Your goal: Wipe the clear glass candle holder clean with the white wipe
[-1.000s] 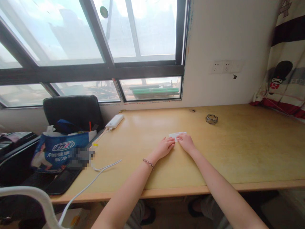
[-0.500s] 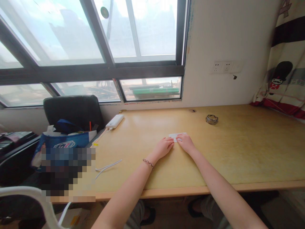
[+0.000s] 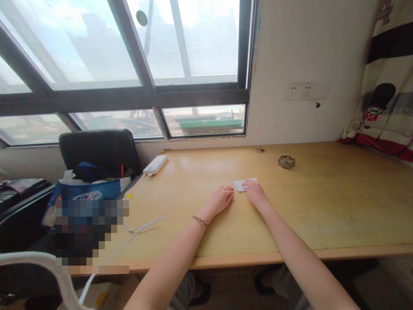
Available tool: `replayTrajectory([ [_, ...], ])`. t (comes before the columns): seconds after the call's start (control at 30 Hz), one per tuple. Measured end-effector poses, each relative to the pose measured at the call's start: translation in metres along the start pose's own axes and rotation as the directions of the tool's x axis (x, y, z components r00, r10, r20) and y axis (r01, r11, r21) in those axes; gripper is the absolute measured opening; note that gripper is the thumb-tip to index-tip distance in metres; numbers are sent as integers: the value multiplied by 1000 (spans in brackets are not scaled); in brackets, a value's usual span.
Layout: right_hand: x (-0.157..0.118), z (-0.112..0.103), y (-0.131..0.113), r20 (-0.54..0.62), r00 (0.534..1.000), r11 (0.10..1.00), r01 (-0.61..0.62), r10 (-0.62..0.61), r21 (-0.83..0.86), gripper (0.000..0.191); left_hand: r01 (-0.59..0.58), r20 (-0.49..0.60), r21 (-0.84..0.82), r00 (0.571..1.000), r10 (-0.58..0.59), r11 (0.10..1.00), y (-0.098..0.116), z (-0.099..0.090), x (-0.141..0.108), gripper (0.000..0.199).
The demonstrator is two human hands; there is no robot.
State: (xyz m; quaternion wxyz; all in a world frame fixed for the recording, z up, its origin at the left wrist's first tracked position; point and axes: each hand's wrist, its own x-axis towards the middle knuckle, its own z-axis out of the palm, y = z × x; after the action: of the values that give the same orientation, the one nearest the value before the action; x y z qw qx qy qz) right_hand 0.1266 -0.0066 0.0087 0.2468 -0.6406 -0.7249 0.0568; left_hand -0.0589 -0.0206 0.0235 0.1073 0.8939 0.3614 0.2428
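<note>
A small folded white tissue [image 3: 239, 186] lies on the wooden desk near its middle. My right hand [image 3: 255, 192] has its fingers closed over the tissue's right part, covering some of it. Just left of the tissue, my left hand [image 3: 222, 198] rests on the desk with its fingers stretched out and nothing in them. A narrow gap separates its fingertips from the tissue. A beaded bracelet [image 3: 200, 221] circles my left wrist.
The wooden desk [image 3: 335, 202] spans the view. A dark openwork ring-shaped object [image 3: 286, 162] stands at the back right. A white power bank [image 3: 155, 165] with a cable lies by the left edge. White cable ends [image 3: 146, 224] lie nearer. A black chair [image 3: 100, 148] holds a blue bag [image 3: 87, 193].
My right hand has moved slightly right, taking the tissue with it. My left hand is nearly where it was, and its fingers have come away from the tissue.
</note>
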Motion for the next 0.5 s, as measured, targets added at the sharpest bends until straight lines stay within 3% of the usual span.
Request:
replayTrajectory([
  [0.3,-17,-14,0,48,998,990,38,-32,-137,26,-10,-8,11,1000,10,1000,-2,1,0,26],
  [0.4,-28,-30,20,18,1000,987,7,-4,-160,25,-7,-7,10,1000,7,1000,-2,1,0,26],
  [0.5,-43,-46,61,-49,997,982,-61,54,-176,24,-5,-4,-4,1000,5,1000,-2,0,-1,26],
])
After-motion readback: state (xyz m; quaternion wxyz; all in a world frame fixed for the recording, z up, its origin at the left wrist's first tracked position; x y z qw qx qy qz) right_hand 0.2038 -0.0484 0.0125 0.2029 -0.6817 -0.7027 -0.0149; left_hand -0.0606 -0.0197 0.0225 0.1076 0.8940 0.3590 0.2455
